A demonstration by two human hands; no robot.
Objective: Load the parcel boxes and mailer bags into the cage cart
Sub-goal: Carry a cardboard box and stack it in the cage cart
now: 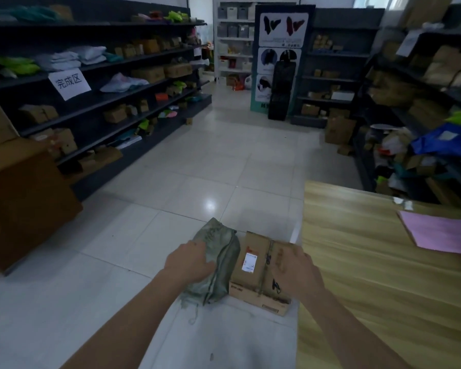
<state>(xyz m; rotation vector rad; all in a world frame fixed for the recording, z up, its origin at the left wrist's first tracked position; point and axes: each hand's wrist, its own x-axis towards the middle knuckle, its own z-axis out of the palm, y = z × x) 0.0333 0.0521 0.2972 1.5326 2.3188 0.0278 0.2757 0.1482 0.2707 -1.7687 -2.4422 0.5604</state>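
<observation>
Gripping crumpled grey-green mailer bag (222, 265) with left hand (189, 260); right hand (296, 268) on rectangular cardboard box (250, 284), grip blurred, can't tell.

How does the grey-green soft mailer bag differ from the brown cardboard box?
The grey-green mailer bag is soft and wrinkled; the brown cardboard box is rigid. The box bears a white label; the bag shows none. Left hand grips the bag; right hand lies on the box. They touch, side by side.

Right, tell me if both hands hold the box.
No, the left hand grips the green bag; only the right hand holds the box.
</observation>
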